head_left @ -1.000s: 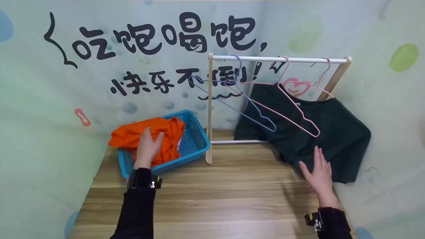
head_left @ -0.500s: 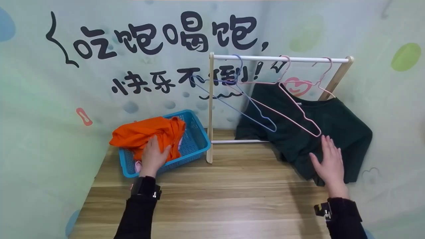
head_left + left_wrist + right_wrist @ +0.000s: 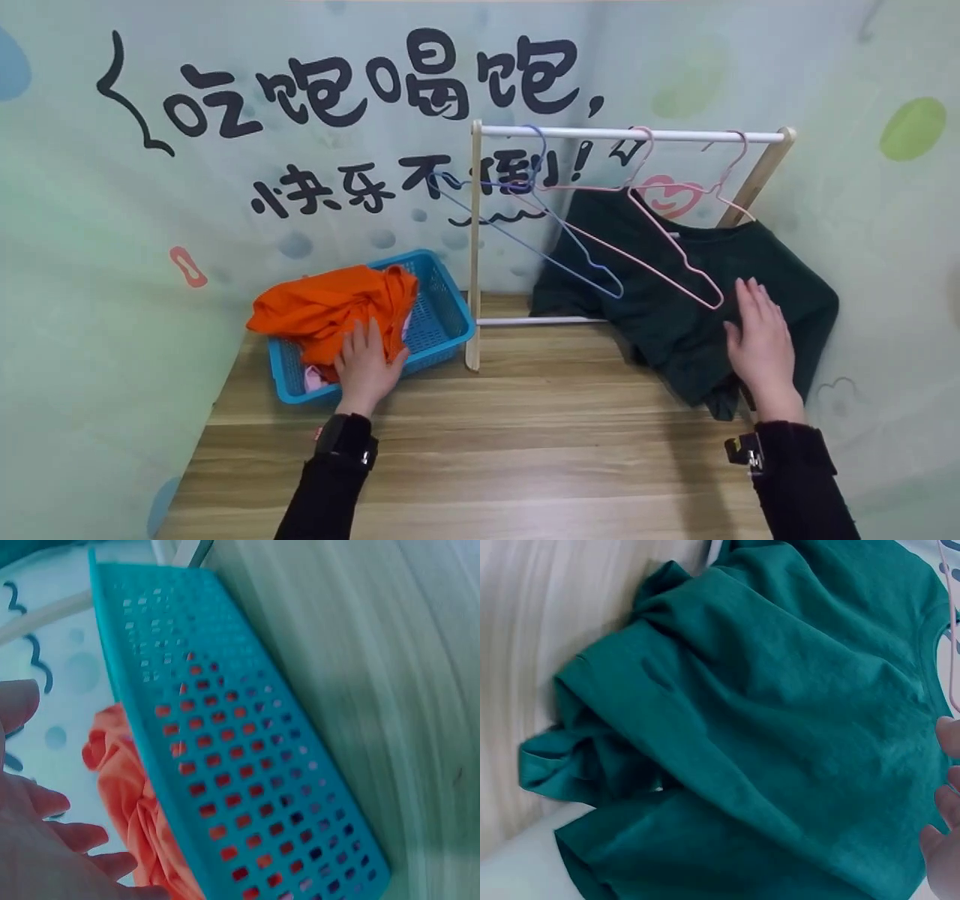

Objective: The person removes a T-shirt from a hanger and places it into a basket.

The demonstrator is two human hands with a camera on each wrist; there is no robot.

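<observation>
An orange garment (image 3: 330,304) is heaped in a blue mesh basket (image 3: 439,311) at the table's back left. My left hand (image 3: 366,365) lies over the basket's front rim, its straight fingers touching the orange cloth. In the left wrist view the basket wall (image 3: 247,765) and orange garment (image 3: 127,787) fill the frame beside my left hand (image 3: 30,840). A dark green shirt (image 3: 660,330) lies draped under the small rack. My right hand (image 3: 759,337) rests flat on it, fingers straight. The right wrist view shows the rumpled green shirt (image 3: 780,727).
A small wooden rack with a white rod (image 3: 630,134) stands at the back right. It carries a blue hanger (image 3: 570,240) and a pink hanger (image 3: 675,255). Painted walls close in on the left, back and right. The wooden table (image 3: 525,450) stretches toward me.
My left hand slid back from the orange heap toward the basket's front rim. My right hand moved forward onto the green shirt, and the shirt's near edge has bunched up.
</observation>
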